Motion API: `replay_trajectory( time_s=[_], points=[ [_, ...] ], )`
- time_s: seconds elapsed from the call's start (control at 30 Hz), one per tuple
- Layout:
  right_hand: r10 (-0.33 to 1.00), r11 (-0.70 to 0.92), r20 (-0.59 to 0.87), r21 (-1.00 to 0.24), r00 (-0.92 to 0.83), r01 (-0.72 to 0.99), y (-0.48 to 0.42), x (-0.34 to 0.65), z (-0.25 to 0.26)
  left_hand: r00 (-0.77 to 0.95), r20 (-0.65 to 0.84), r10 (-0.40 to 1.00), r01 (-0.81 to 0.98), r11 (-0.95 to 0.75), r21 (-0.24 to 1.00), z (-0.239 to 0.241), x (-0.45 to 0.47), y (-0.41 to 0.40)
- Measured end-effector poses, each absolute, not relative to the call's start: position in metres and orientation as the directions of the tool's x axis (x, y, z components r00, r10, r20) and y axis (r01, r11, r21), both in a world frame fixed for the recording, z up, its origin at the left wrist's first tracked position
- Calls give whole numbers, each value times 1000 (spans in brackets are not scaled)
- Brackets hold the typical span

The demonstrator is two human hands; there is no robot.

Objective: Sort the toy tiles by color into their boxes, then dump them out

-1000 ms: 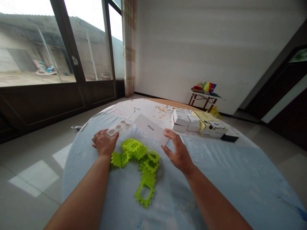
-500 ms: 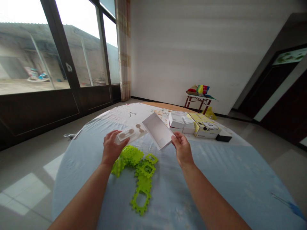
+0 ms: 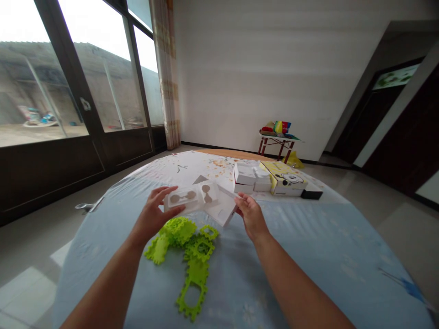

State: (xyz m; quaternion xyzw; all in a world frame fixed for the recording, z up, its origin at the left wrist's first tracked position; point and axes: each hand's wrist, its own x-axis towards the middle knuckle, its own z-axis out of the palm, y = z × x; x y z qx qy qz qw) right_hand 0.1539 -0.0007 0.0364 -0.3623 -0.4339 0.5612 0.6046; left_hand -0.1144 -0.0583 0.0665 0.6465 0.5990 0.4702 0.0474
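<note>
My left hand (image 3: 158, 209) grips the left end of a clear plastic tray (image 3: 192, 199) with brown dumbbell-shaped patches showing in it. Fingers lie over the top and the thumb along the near edge. A shallow white box (image 3: 224, 208) is pinched at its right edge by my right hand (image 3: 251, 214). The tray's right end lies in front of part of the box, hiding some of it; whether the two touch I cannot tell. Below my hands, bright green toothed foam-like pieces (image 3: 199, 249) lie in a loose heap on the tablecloth.
White boxes (image 3: 244, 177) stand at the table's back right, beside a yellow-and-white cartoon box (image 3: 286, 178) and a black box (image 3: 312, 192). The round table wears a pale blue cloth (image 3: 295, 246). A small side table (image 3: 277, 137) stands by the wall.
The tray has moved in front of the box and turned so its patches show more fully. The box is tilted differently and lower. The view has shifted slightly.
</note>
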Motion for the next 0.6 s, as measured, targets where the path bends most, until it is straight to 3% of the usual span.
replay_trajectory(
  time_s=[0.33,0.6],
  points=[
    [995,90,96,-941,-1,-325,5,161,32,69,156,985,570,-168,805,92,-131,-46],
    [991,59,96,-941,-93,-334,-2,157,33,13,312,950,612,-254,749,85,-114,-33]
  ],
)
